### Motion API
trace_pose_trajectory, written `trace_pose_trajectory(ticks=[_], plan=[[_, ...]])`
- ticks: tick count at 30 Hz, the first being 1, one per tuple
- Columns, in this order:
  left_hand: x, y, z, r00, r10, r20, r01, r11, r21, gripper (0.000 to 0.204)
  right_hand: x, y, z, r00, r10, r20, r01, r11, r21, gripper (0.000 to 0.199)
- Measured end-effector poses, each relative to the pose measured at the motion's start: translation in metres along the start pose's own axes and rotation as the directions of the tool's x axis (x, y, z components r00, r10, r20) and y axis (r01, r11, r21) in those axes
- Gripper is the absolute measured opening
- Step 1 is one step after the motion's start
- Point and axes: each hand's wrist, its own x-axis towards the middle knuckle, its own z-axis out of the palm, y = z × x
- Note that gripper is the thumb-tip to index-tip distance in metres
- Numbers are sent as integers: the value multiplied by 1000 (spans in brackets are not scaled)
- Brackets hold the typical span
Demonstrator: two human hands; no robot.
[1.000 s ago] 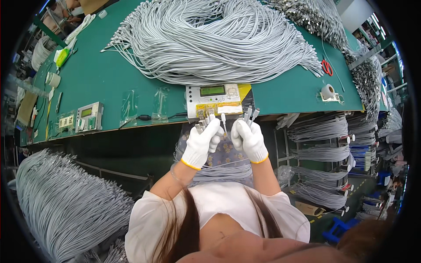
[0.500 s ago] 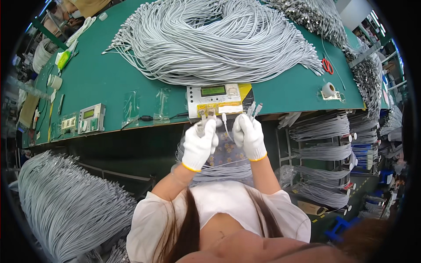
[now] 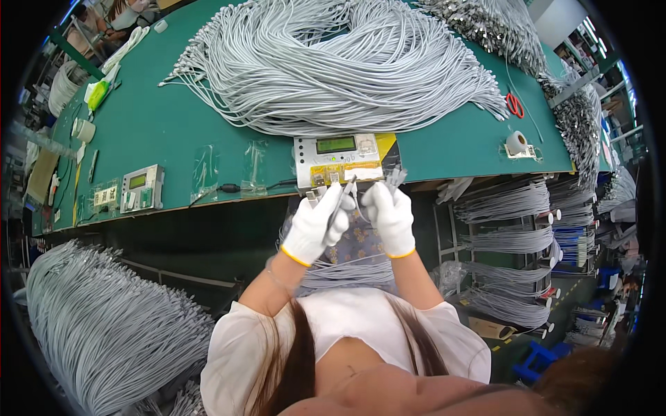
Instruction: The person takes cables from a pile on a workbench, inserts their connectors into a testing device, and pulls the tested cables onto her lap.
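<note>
Both my hands wear white gloves with yellow cuffs and are raised at the table's front edge. My left hand (image 3: 318,220) closes on light grey USB cable ends; a metal USB plug (image 3: 313,196) sticks out by its fingers. Another grey plug (image 3: 348,186), blurred, slants up from its fingertips. My right hand (image 3: 390,218) grips several grey cable plugs (image 3: 395,178), also blurred, pointing up and away. Just beyond both hands stands a white cable tester (image 3: 336,154) with a green display and a yellow-taped front. A thin cable hangs between my hands.
A large coil of grey cables (image 3: 333,76) covers the table's middle. Red scissors (image 3: 514,105) and a tape roll (image 3: 517,142) lie right; a second tester (image 3: 143,188) sits left. Cable bundles (image 3: 111,326) hang lower left, and a rack of cables (image 3: 505,239) stands right.
My left hand has drawn a plug away from the tester's front, tilting it toward the right hand. My right hand's plugs have shifted slightly left. A small green light now shows on the tester.
</note>
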Motion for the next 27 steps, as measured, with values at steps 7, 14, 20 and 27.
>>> trace_pose_trajectory(ticks=[7, 14, 20, 27], plan=[[-11, -15, -20, 974, 202, -98, -172, 953, 249, 37, 2, 6, 31, 997, -75, 26, 76, 997, -35, 38], [-14, -9, -26, 984, 177, -37, -148, 907, 394, 43, 3, 0, 27, 996, 64, 67, -52, 983, -178, 39], [0, -12, -29, 999, -37, 11, 34, 986, 164, 51, 16, 5, 31, 996, 90, 25, -83, 973, -215, 44], [-12, -7, -21, 993, 85, -86, -54, 949, 311, 45, 7, -21, -9, 960, -239, 145, 280, 800, -530, 29]])
